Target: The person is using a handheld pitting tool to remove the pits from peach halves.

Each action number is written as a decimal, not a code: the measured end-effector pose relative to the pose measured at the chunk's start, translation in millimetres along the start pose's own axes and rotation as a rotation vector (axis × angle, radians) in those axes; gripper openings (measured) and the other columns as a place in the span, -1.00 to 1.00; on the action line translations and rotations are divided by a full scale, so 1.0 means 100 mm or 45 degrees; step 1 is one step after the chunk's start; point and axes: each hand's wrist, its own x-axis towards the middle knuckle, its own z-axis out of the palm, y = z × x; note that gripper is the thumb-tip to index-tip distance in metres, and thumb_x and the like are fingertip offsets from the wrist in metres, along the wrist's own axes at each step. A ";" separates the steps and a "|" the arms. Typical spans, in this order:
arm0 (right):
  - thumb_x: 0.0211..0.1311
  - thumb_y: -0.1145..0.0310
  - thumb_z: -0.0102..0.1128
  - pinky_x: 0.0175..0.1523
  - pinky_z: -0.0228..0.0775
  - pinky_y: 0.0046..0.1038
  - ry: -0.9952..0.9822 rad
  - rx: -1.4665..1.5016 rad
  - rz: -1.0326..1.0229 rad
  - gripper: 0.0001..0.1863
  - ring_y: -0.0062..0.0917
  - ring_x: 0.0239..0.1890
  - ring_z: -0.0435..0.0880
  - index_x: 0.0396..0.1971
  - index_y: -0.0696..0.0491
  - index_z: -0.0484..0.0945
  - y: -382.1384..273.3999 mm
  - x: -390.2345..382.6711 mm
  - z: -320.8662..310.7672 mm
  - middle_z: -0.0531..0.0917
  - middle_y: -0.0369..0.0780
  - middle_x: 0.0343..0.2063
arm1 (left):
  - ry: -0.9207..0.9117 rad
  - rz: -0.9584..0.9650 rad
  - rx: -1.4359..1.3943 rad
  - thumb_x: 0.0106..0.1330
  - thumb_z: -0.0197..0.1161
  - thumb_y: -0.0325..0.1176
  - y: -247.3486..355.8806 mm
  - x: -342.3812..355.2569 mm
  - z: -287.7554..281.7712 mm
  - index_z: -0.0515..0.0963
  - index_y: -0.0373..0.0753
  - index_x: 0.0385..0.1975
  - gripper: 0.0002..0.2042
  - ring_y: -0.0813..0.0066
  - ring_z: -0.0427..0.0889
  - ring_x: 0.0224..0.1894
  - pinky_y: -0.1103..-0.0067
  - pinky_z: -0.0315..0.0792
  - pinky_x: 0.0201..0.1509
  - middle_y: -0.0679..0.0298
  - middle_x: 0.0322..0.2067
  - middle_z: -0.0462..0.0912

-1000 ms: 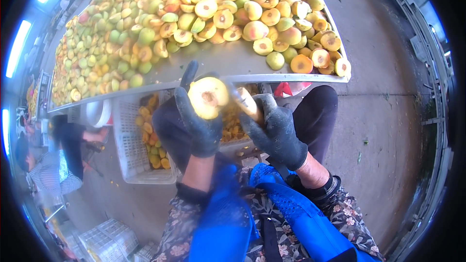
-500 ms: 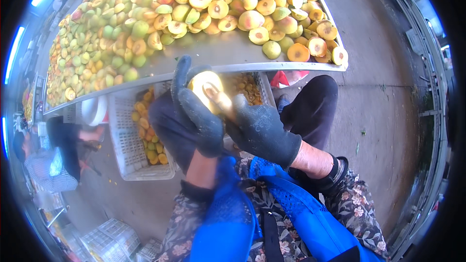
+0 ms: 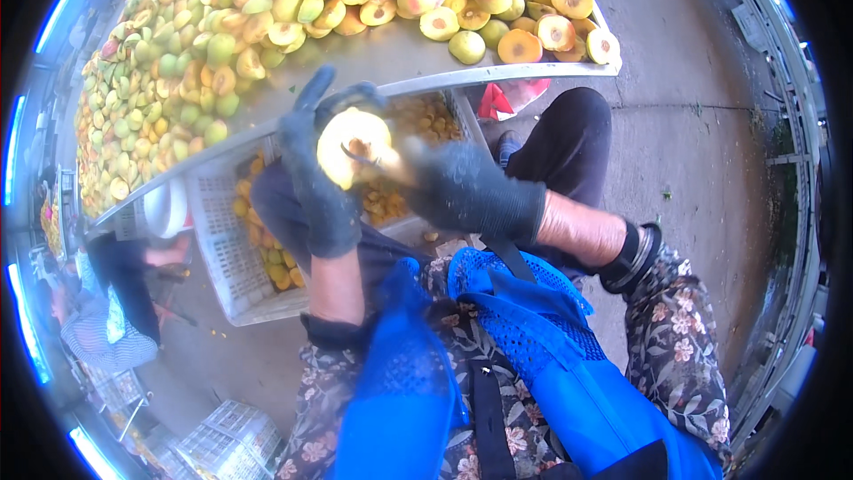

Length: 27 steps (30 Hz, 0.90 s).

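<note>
A person in dark gloves sits at a metal table (image 3: 386, 52), seen from above through a fisheye lens. The left hand (image 3: 327, 187) grasps a fruit half (image 3: 336, 142), its pale cut face turned up toward the camera and washed out by glare. The index finger stands up away from the fruit, while the other fingers curl behind it. The fruit half is held in the air just short of the table's near edge. The right hand (image 3: 471, 191), blurred, is closed around a small tool (image 3: 391, 163). The tool's thin curved tip meets the brown hollow at the middle of the cut face.

Beyond the hands, a large pile (image 3: 249, 22) of green, yellow and orange fruit, many of them halved, covers most of the table. Below, a white crate (image 3: 213, 253) holds more fruit; behind the hands, further pieces lie under the table. A red and white bag (image 3: 514, 100) is beside the person's right knee (image 3: 573, 124). The person wears a blue apron (image 3: 395, 409) over floral clothing (image 3: 680, 338). At left, a co-worker (image 3: 107, 333) in a striped top sits near a white bucket (image 3: 165, 209).
</note>
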 end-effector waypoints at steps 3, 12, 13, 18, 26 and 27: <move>0.13 0.32 0.20 -0.42 0.35 -0.18 -0.051 0.699 0.487 -0.74 -0.19 -0.48 0.59 -0.21 0.10 0.45 -0.12 -0.03 0.06 0.53 -0.04 -0.52 | -0.113 0.324 0.676 0.34 0.15 -0.17 -0.05 -0.08 -0.19 0.36 -0.45 0.00 -0.56 0.25 0.60 -0.05 0.43 0.55 -0.03 -0.05 0.07 0.47; 0.10 0.42 0.22 -0.49 0.33 -0.21 0.116 0.888 0.334 -0.80 -0.07 -0.56 0.57 -0.34 0.17 0.42 -0.18 0.01 0.11 0.51 -0.03 -0.65 | -0.311 0.242 0.121 0.35 0.08 -0.31 -0.15 0.16 -0.28 0.40 -0.53 -0.05 -0.64 0.35 0.66 -0.34 0.53 0.56 -0.23 0.05 -0.38 0.66; 0.10 0.41 0.22 -0.50 0.33 -0.18 0.100 0.757 0.325 -0.79 -0.06 -0.56 0.57 -0.33 0.16 0.41 -0.18 -0.01 0.10 0.51 -0.04 -0.66 | -0.346 0.282 0.192 0.32 0.12 -0.32 -0.14 0.17 -0.29 0.41 -0.52 -0.07 -0.65 0.35 0.66 -0.34 0.53 0.57 -0.25 0.04 -0.38 0.65; 0.10 0.36 0.26 -0.50 0.32 -0.14 0.128 0.477 0.136 -0.71 -0.04 -0.56 0.56 -0.27 0.15 0.38 -0.12 -0.02 0.08 0.51 -0.03 -0.66 | -0.736 -0.013 0.173 0.27 0.23 -0.33 0.03 0.33 -0.36 0.40 -0.49 -0.06 -0.62 0.32 0.67 -0.36 0.57 0.57 -0.30 0.02 -0.34 0.63; 0.10 0.35 0.16 -0.49 0.39 -0.25 -0.099 -0.061 0.188 -0.83 -0.19 -0.62 0.59 -0.37 0.09 0.41 0.11 0.07 0.11 0.51 -0.17 -0.71 | -0.026 -0.011 -0.094 0.41 -0.02 -0.01 -0.28 0.11 -0.09 0.30 -0.45 0.07 -0.46 0.27 0.62 -0.28 0.46 0.58 -0.25 -0.04 -0.19 0.55; 0.10 0.35 0.16 -0.49 0.39 -0.25 -0.100 -0.070 0.195 -0.83 -0.19 -0.62 0.59 -0.37 0.09 0.41 0.15 0.08 0.10 0.51 -0.17 -0.71 | -0.031 -0.015 -0.103 0.41 -0.02 -0.01 -0.35 0.13 -0.10 0.30 -0.45 0.07 -0.46 0.27 0.62 -0.28 0.46 0.58 -0.25 -0.04 -0.19 0.55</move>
